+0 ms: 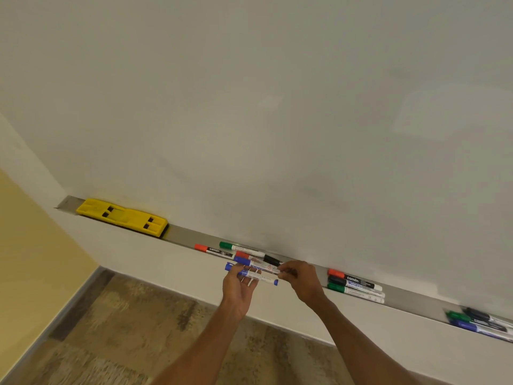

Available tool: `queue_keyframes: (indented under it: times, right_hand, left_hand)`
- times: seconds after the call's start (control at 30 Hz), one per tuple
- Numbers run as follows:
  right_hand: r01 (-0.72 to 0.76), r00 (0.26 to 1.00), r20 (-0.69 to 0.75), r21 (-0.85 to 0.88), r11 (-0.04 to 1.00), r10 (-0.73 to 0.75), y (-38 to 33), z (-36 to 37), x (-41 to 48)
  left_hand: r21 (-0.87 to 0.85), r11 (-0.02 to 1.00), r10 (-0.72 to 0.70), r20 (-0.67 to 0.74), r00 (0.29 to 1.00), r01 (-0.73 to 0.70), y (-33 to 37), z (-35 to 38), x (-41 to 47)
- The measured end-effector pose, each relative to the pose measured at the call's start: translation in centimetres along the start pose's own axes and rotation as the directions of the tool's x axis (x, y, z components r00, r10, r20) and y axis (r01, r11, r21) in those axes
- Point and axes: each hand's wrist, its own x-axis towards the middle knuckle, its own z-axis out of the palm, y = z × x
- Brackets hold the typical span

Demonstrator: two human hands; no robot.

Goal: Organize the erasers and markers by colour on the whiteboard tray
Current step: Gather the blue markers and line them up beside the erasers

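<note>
A grey metal tray runs along the foot of the whiteboard. A yellow eraser lies at its left end. In the tray's middle lie a red-capped marker, a green-capped marker and a black marker. My left hand holds blue-capped markers in front of the tray. My right hand pinches the right end of one of them. A red, black and green group lies further right.
At the far right of the tray sits a pile of green, blue and dark markers. The whiteboard fills the upper view. A yellow wall stands at the left, with a brown patterned floor below.
</note>
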Motion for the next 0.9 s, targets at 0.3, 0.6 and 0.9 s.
queue_keyframes:
  times: [0.3,0.6,0.9]
  right_hand:
    - [0.069,0.997,0.051,-0.117,0.991,-0.063,1.7,-1.4,-0.5]
    - [0.093,0.995,0.037,-0.102,0.99,-0.089,4.3,-4.3,-2.4]
    - [-0.004,0.991,-0.131,-0.005,1.0,0.003,9.5,-10.4,-6.1]
  left_hand:
    - [0.086,0.993,0.074,0.068,0.995,-0.08,-2.3,1.6,-0.6]
    - [0.219,0.971,0.069,0.121,0.99,-0.095,-6.2,3.2,-0.5]
    - [0.211,0.977,-0.026,0.117,0.993,0.001,-12.7,6.3,-1.6]
